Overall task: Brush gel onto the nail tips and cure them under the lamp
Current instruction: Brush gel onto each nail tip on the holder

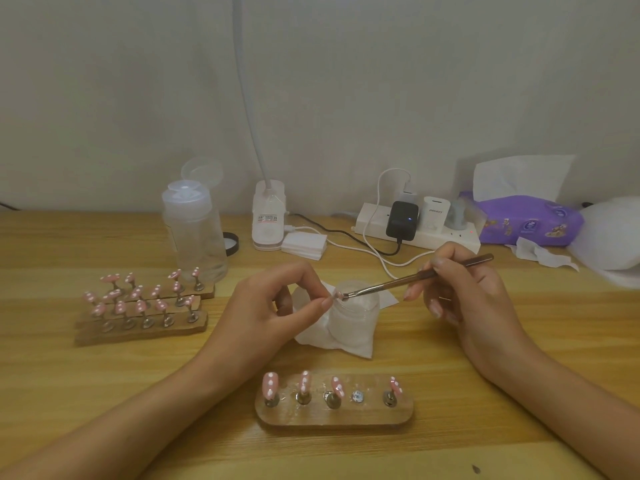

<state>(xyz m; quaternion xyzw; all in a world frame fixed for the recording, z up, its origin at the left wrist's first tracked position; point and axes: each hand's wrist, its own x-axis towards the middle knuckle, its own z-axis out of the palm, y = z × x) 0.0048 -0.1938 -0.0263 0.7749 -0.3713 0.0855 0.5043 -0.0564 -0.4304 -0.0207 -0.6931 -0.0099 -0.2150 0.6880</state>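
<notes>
At far left we see three stands (142,318) of pink tips. Our left hand (273,306) pinches one tip (337,295) over the jar (355,306); our right hand (464,289) grips the brush (415,277), bristles touching that tip. Nearest us, a stand (334,414) holds four tips.

Wood-grain table (450,358) & holder (332,415), frosted jar (355,311), glossy pink tips (270,384), metal-look brush (398,282).
</notes>
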